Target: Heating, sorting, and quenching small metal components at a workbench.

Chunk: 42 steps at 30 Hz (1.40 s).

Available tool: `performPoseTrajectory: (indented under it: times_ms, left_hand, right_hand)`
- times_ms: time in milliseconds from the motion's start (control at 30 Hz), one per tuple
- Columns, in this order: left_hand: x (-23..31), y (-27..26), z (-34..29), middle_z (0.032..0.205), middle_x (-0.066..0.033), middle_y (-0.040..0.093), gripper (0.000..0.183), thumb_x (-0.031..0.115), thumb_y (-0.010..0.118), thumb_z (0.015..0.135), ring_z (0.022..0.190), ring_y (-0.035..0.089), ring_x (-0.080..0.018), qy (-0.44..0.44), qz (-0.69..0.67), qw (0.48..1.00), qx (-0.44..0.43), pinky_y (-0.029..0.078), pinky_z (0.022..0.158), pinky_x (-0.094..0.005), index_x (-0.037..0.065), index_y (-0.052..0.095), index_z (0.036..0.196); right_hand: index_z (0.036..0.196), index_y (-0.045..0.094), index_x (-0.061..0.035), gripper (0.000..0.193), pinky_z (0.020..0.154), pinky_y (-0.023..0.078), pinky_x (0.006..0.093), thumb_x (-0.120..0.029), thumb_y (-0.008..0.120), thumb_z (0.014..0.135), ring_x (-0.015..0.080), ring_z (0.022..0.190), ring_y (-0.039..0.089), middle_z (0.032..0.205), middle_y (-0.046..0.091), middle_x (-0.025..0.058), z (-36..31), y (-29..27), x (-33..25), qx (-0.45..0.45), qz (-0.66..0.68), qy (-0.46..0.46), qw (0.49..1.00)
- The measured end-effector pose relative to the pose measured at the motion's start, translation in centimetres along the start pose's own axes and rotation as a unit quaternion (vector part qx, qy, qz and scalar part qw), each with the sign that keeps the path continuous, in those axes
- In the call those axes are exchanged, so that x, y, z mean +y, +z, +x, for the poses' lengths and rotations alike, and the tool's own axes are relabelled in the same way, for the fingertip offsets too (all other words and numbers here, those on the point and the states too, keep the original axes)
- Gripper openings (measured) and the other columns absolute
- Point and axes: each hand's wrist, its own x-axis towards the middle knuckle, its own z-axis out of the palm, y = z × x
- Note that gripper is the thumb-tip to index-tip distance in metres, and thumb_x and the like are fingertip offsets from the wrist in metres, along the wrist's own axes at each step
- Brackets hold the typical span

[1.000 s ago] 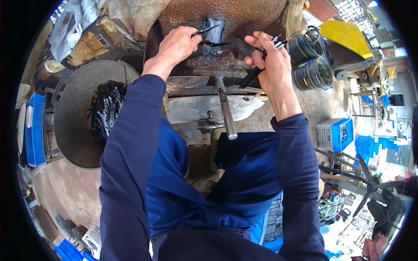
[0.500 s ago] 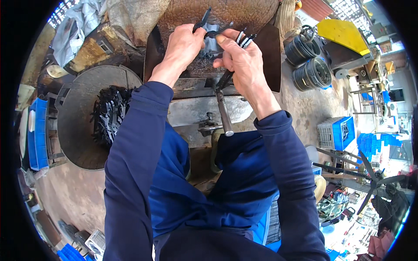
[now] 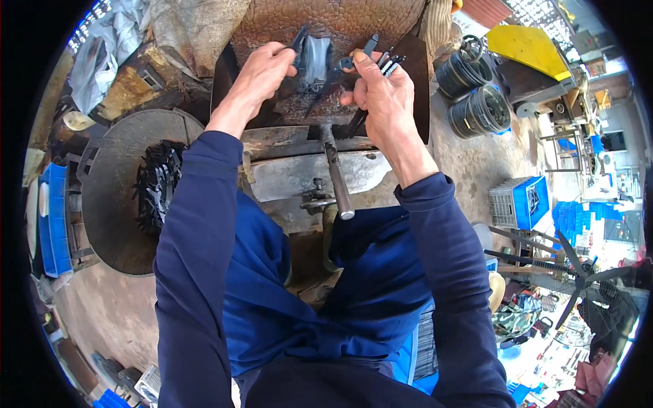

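Observation:
My left hand [image 3: 262, 76] is closed, its fingertips pinching a slim dark metal piece [image 3: 299, 42] beside the shiny, worn metal block [image 3: 317, 60]. To the right of that block, my right hand [image 3: 386, 98] pinches another dark flat piece [image 3: 369, 45] between thumb and fingers. Several more dark strips [image 3: 390, 66], with light notched edges, are clasped in the same hand. The lower ends of these strips are partly hidden by my palm. Below the block, a round metal bar [image 3: 337, 178] points toward my knees.
A round wooden-looking stand [image 3: 112, 204] at left bears a heap of dark metal pieces [image 3: 158, 187]. Black buckets [image 3: 479, 112] and a blue-and-white crate [image 3: 520, 202] stand on the floor at right. A fan [image 3: 581, 277] sits further right, a blue tray [image 3: 54, 221] far left.
My hands have parted: the left has moved left off the shiny block, and the right now holds a dark piece upright. The view has shifted slightly.

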Motion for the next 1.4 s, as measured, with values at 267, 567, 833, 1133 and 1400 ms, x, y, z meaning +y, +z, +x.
performPoseTrajectory:
  times_ms: [267,567,833,1133,1400]
  left_hand:
    - [-3.2,-0.3,1.3,0.1,-0.0064,0.065,0.035,0.017,0.053,0.096,0.093,0.057,-0.0192,0.021,0.141,0.984,-0.11,0.045,0.086,-0.0346,0.003,0.065,0.126]
    - [-4.5,0.1,1.9,0.113,-0.0129,0.07,0.035,0.006,0.056,0.096,0.106,0.064,-0.0238,0.112,0.199,0.967,-0.113,0.048,0.095,-0.0367,0.005,0.068,0.129]
    - [-2.1,0.1,0.4,0.102,-0.0154,0.074,0.033,0.013,0.057,0.096,0.093,0.069,-0.0248,0.144,0.304,0.939,-0.067,0.053,0.086,-0.0378,0.004,0.072,0.123]
    - [-0.9,-0.1,0.2,0.094,-0.0167,0.074,0.033,0.026,0.057,0.096,0.089,0.07,-0.027,0.099,0.294,0.949,-0.051,0.053,0.08,-0.0396,0.004,0.074,0.115]
    - [-3.0,-1.9,0.4,0.113,-0.0165,0.073,0.041,0.045,0.06,0.092,0.11,0.067,-0.0374,0.059,0.32,0.944,0.056,0.052,0.096,-0.0453,0.012,0.076,0.11]
  right_hand:
    - [0.103,0.066,0.0017,0.028,0.058,0.057,0.0336,-0.026,0.065,0.103,0.0125,0.052,0.052,0.068,0.058,0.0052,-0.1,-1.6,-0.8,-0.057,-0.001,0.018,0.998]
    - [0.112,0.055,0.0003,0.028,0.093,0.06,0.0513,-0.027,0.053,0.108,0.0353,0.101,0.07,0.109,0.065,0.0198,0.3,-2.7,-2.5,-0.041,0.104,0.061,0.992]
    - [0.112,0.054,0.0004,0.028,0.092,0.06,0.0499,-0.027,0.056,0.107,0.0311,0.093,0.067,0.1,0.063,0.0147,0.1,-3.2,-2.7,0.061,0.187,0.122,0.973]
    - [0.101,0.065,-0.0012,0.022,0.048,0.038,0.0273,-0.021,0.073,0.097,0.0087,0.046,0.037,0.072,0.06,0.0022,-2.2,-4.6,-3.2,-0.04,0.054,0.086,0.994]
    - [0.112,0.072,-0.0031,0.026,0.083,0.051,0.0312,-0.003,0.065,0.088,0.0201,0.096,0.063,0.115,0.073,0.0107,-8.1,-4.9,-2.1,-0.232,-0.468,-0.039,0.852]
